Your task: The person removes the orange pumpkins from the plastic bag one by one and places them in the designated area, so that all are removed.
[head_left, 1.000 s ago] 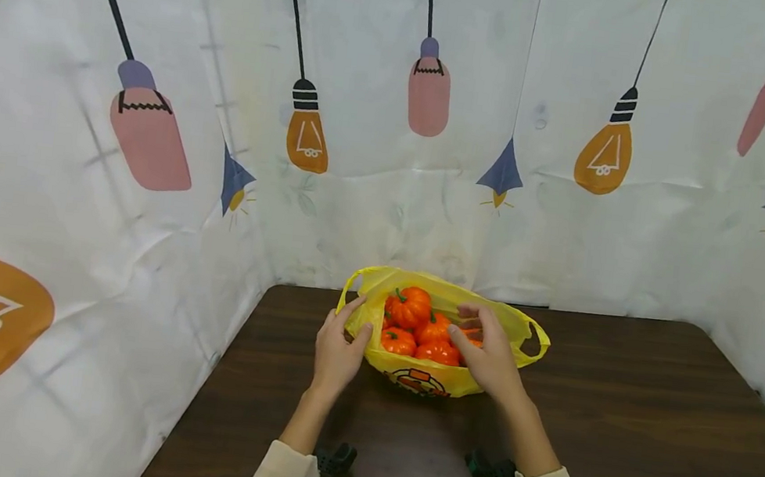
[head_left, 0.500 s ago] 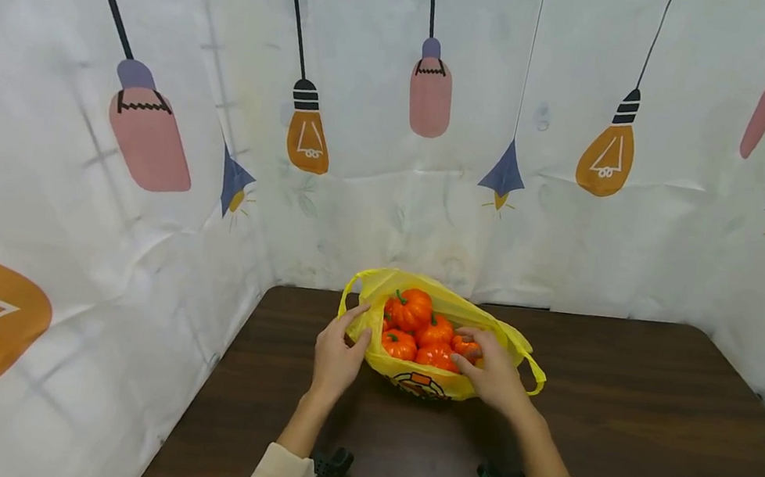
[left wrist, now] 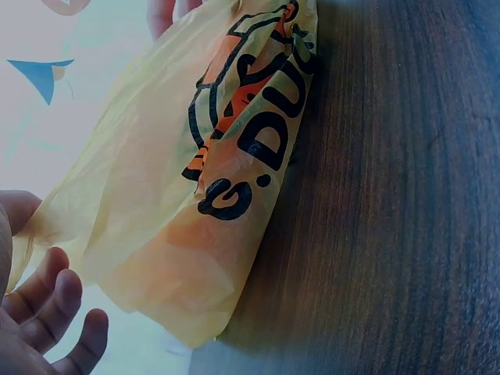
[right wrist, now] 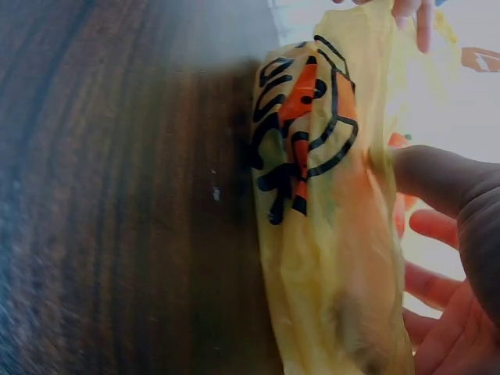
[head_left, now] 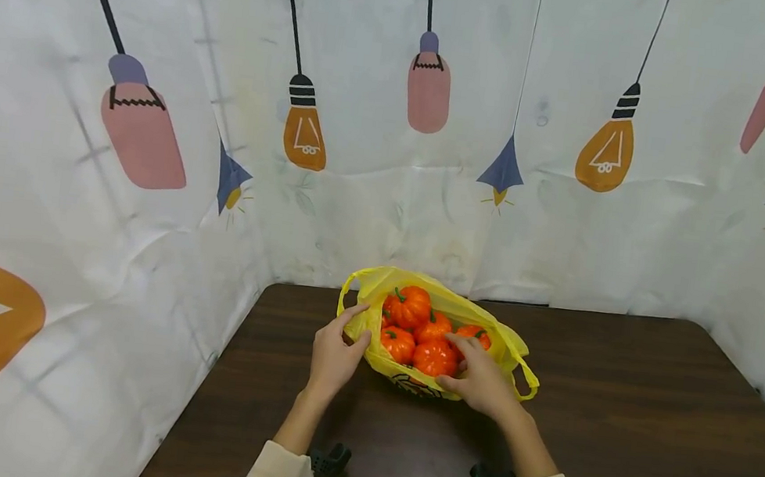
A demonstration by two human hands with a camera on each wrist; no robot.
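Note:
A yellow plastic bag (head_left: 506,339) lies on the table with its mouth spread, holding several glossy orange, ribbed vegetables (head_left: 410,307) with green stems, like small pumpkins. At its left end my left hand (head_left: 335,347) pinches the bag's edge; the left wrist view shows plastic (left wrist: 47,223) gathered by the thumb, the other fingers spread loosely. My right hand (head_left: 480,375) is over the front right rim, fingers inside the mouth beside the front vegetable (head_left: 435,357). In the right wrist view its thumb (right wrist: 430,176) touches the bag's rim, while the fingers are partly behind the plastic.
The dark wooden table (head_left: 616,423) extends to both sides and in front of the bag. A pale cloth wall (head_left: 371,214) printed with lamps rises behind the table and at both sides. Dark wrist mounts (head_left: 329,461) sit below both hands.
My right hand has moved from the bag's right part toward the front middle vegetable. The front rim has sunk, showing more of the vegetables. The left hand has barely moved.

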